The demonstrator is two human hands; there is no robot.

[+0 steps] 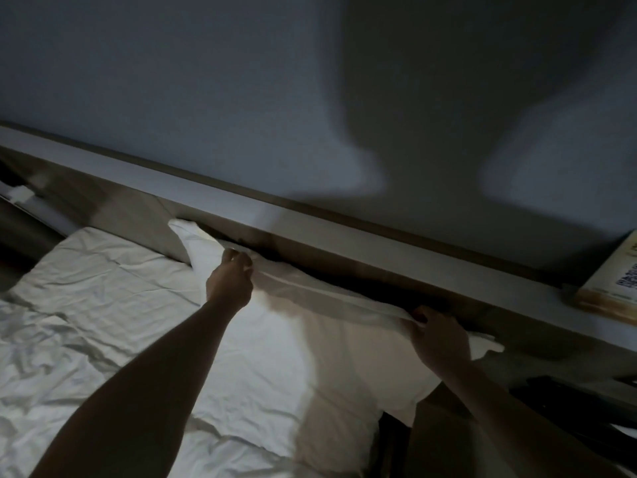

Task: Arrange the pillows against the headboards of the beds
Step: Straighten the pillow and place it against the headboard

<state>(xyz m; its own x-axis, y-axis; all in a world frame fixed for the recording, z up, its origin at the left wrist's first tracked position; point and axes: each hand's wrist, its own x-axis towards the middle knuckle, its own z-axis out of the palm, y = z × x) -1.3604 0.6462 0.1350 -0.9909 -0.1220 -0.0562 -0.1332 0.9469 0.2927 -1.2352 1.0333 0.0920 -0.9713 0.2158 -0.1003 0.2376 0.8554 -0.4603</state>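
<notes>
Pillow placement at this bed was close to complete. The white pillow lay across the head of the mattress with its long upper edge touching, or nearly touching, the headboard; a dark gap along that edge left the contact uncertain. The left hand pinched the pillow's top seam near its left corner, fingers curled on the fabric. The right hand gripped the same seam near the right corner, fingers hooked over the edge. Between the two hands the seam was drawn taut and lifted slightly.

The pillow appeared reclined rather than standing upright, so the step in hand was judged to be the final seating and squaring against the headboard. The rumpled white duvet covered the mattress below the pillow. A boxed item rested on the ledge above the headboard at the right.

Only one pillow and one bed were in view. Whether further pillows or the other beds were finished could not be determined.
</notes>
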